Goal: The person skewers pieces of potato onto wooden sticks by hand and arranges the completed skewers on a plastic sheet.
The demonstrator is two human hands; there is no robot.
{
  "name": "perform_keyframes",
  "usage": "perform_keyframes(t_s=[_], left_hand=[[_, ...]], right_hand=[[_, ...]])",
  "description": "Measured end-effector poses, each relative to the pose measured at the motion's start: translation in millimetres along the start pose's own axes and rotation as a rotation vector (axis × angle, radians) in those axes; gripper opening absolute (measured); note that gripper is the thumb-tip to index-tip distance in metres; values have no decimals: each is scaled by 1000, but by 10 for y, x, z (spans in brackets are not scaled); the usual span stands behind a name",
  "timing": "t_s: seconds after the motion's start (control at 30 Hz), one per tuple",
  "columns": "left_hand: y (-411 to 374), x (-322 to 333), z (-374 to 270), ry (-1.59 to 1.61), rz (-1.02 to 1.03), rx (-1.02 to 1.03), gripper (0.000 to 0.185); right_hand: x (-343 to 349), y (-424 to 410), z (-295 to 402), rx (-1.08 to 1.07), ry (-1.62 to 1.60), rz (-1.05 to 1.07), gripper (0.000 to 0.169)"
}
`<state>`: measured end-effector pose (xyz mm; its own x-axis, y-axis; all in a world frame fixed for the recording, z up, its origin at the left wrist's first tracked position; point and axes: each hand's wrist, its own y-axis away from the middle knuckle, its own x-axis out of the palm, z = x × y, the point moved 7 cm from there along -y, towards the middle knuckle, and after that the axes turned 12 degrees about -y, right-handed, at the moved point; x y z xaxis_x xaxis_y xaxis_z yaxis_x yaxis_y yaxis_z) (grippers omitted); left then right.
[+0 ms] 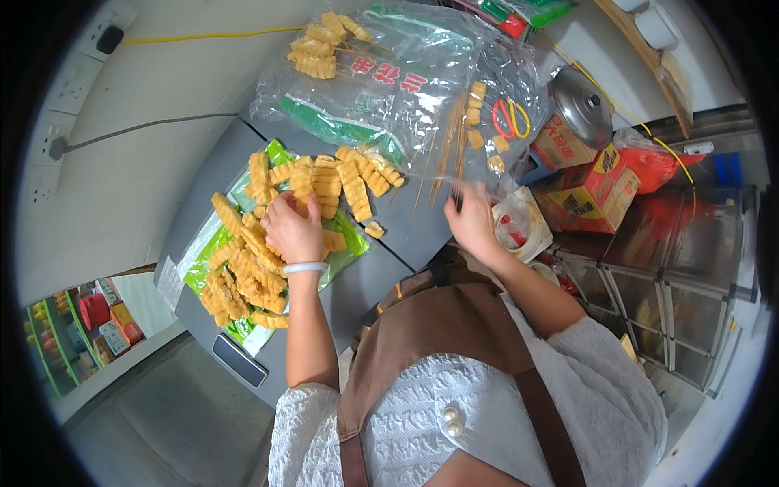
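My left hand (294, 230), with a pale bangle (306, 267) at its wrist, has its thumb and fingers around the lower end of a scored fried tofu piece (301, 176). More golden tofu pieces (248, 274) lie heaped below and left of it on a green and clear plastic bag (198, 268). My right hand (473, 220) is by the lower ends of a bundle of bamboo skewers (451, 143). Its fingertips are partly hidden, so whether it grips a skewer is unclear. Skewered tofu (313, 58) rests at the far end of a large printed clear plastic bag (377, 97).
A phone (240, 360) lies at the table's near left edge. Red and yellow rings (511, 119) and small tofu bits (476, 139) are right of the skewers. Cardboard boxes (587, 195), a metal lid (581, 106) and a white container (529, 222) stand at the right.
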<state>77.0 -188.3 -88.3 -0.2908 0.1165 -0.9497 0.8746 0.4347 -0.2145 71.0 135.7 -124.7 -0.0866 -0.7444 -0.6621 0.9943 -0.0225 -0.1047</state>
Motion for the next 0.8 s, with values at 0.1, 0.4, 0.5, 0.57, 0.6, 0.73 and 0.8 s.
perform_keyframes(t_s=[0.1,0.4,0.5,0.57,0.6,0.73,0.8], left_hand=[[99,-185,113,401,-37,10,34],[688,-298,156,1767,459,-461,38],[796,-227,156,1967,695,-494,38],[844,-178,135,2058,822,-507,33],[848,-144,154,2096,833,-514,32],[745,-37,89,2249,866,-516,27],[660,26,89,2297,809,-519,31]], right_hand=[[246,-293,-153,258,87,-228,38],[446,-588,-266,524,172,-216,40],[487,-643,-391,606,-102,-79,34],[492,-532,-279,653,-458,-93,26],[554,-342,-154,859,-892,-136,16],[581,438,181,888,-1317,297,9],[381,945,673,962,-1162,397,14]])
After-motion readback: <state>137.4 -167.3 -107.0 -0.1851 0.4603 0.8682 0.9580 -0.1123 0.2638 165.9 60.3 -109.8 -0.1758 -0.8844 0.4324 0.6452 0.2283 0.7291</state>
